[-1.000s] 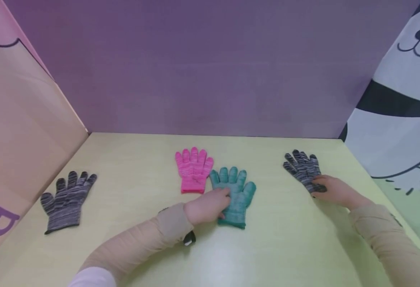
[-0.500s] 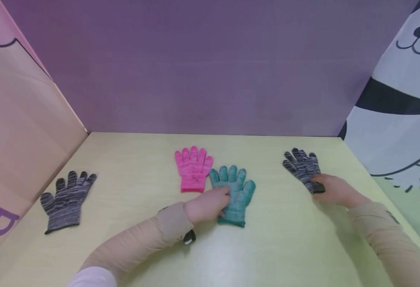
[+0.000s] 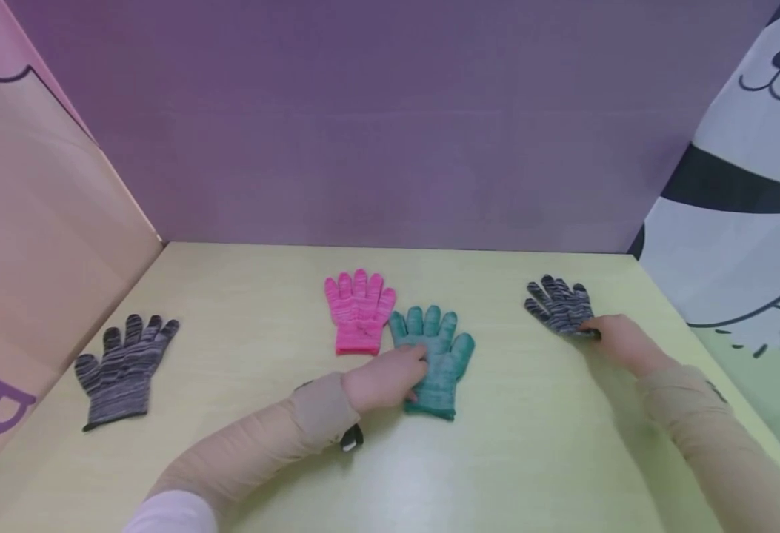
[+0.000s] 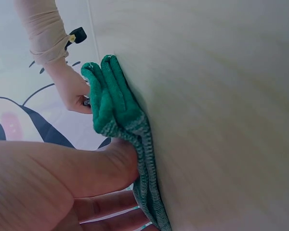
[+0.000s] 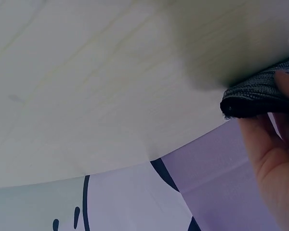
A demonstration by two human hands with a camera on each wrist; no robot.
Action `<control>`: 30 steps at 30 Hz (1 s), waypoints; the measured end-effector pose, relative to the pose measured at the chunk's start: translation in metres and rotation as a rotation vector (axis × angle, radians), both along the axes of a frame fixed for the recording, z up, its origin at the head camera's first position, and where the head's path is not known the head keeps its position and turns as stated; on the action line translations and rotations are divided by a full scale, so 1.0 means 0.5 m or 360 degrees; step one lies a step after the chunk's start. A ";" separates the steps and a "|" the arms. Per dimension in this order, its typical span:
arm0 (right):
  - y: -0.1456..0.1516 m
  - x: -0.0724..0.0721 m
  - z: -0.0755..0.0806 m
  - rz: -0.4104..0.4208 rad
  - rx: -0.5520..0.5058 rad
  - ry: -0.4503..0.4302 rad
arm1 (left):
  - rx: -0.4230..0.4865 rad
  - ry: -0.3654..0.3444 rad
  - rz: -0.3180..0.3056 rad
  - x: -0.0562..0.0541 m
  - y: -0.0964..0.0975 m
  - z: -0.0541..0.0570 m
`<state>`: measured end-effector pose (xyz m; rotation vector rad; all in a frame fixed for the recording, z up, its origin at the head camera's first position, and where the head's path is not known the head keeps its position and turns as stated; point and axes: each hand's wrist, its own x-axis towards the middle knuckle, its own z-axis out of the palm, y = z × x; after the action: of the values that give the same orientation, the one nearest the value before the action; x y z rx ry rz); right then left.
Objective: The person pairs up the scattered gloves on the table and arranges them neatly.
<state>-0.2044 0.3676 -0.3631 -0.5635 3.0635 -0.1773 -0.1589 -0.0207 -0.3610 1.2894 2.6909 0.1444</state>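
Observation:
In the head view my left hand (image 3: 390, 377) rests on a teal knit glove (image 3: 441, 370) that lies flat at the table's middle. The left wrist view has my thumb and fingers against that glove's (image 4: 118, 103) surface, its cuff edge dark green. My right hand (image 3: 626, 344) pinches the cuff of a black-and-grey striped glove (image 3: 563, 307), whose fingers point toward the back. Seen from the right wrist, the dark cuff (image 5: 250, 98) is raised between thumb and fingers.
A pink glove (image 3: 360, 311) lies behind the teal one, close to its fingertips. At the far left is another black-and-grey glove (image 3: 126, 370). A purple panel (image 3: 390, 126) stands along the back of the pale table (image 3: 243, 296), with printed panels on both sides.
My right hand has drawn the striped glove's cuff up and back toward its fingers, so the glove looks shorter. My left hand has stayed on the teal glove.

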 end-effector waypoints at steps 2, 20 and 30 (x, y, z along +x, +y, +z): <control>-0.003 -0.001 0.003 -0.0023 0.0007 -0.0001 | 0.0004 0.0001 -0.0005 0.000 0.000 -0.002; -0.070 -0.011 0.101 -0.0499 -0.0543 0.0776 | 0.0028 0.0044 -0.0061 -0.004 -0.003 -0.007; -0.156 -0.056 0.140 -0.0421 -0.0632 0.0940 | 0.0004 0.0056 -0.0053 -0.001 -0.003 0.000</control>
<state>-0.2326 0.2896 -0.2930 -0.2367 3.6972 -0.7675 -0.1593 -0.0222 -0.3611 1.3492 2.6978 0.1226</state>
